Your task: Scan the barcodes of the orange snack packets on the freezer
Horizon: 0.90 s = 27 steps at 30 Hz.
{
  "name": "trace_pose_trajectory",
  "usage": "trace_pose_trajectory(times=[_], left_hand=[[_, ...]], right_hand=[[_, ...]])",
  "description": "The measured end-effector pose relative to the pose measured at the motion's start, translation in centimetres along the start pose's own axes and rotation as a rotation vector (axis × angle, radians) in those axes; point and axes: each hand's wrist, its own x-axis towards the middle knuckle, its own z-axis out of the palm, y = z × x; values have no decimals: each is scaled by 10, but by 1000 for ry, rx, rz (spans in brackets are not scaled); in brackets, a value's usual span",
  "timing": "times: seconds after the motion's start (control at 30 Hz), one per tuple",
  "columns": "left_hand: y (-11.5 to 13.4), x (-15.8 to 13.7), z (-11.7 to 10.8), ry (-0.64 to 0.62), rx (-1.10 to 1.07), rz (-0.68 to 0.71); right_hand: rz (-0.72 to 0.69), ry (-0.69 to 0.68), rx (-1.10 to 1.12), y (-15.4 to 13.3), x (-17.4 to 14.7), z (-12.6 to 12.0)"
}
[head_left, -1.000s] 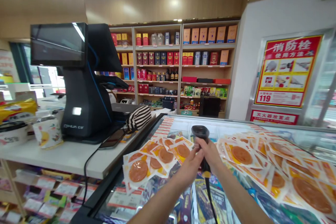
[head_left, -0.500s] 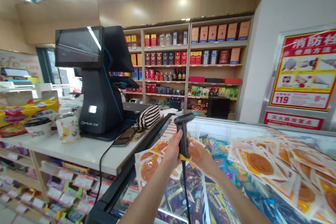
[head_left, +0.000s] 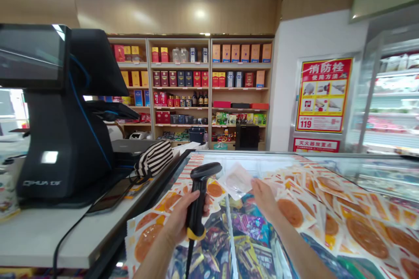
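I seem to be partway through: a fanned group of flat packets (head_left: pixel 149 244) lies on the left of the glass top (head_left: pixel 248 162), and a larger pile of packets (head_left: pixel 366 231) spreads over the right. If the left group is the finished one, most are left to do, but I cannot tell which have been dealt with. One pale packet (head_left: pixel 237 179), slightly blurred, is between the two lots.

My hands are apart. My left hand (head_left: pixel 183 217) is wrapped round the handle of a black barcode scanner (head_left: pixel 197 205), roughly upright. My right hand (head_left: pixel 264 198) pinches the right edge of the pale packet, which extends left from those fingers to just beside the scanner's head. The fanned group lies around and partly behind my left hand; the larger pile begins just right of my right hand.
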Motion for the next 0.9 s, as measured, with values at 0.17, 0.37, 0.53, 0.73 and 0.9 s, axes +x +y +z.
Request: trace_pose_trajectory(times=[0.17, 0.37, 0.53, 0.73, 0.9], left_hand=[[-1, 0, 6, -117, -27, -144], [-2, -26, 23, -177, 52, -264], [-3, -45, 37, -69, 294, -192], [-2, -46, 42, -91, 379, -206], [-4, -45, 43, -97, 370, -178]], right_hand=[[86, 74, 177, 9, 3, -44], [51, 152, 115, 5, 6, -74], [6, 153, -132, -11, 21, -85], [-52, 161, -306, -30, 32, -81], [8, 143, -319, -35, 34, -74]])
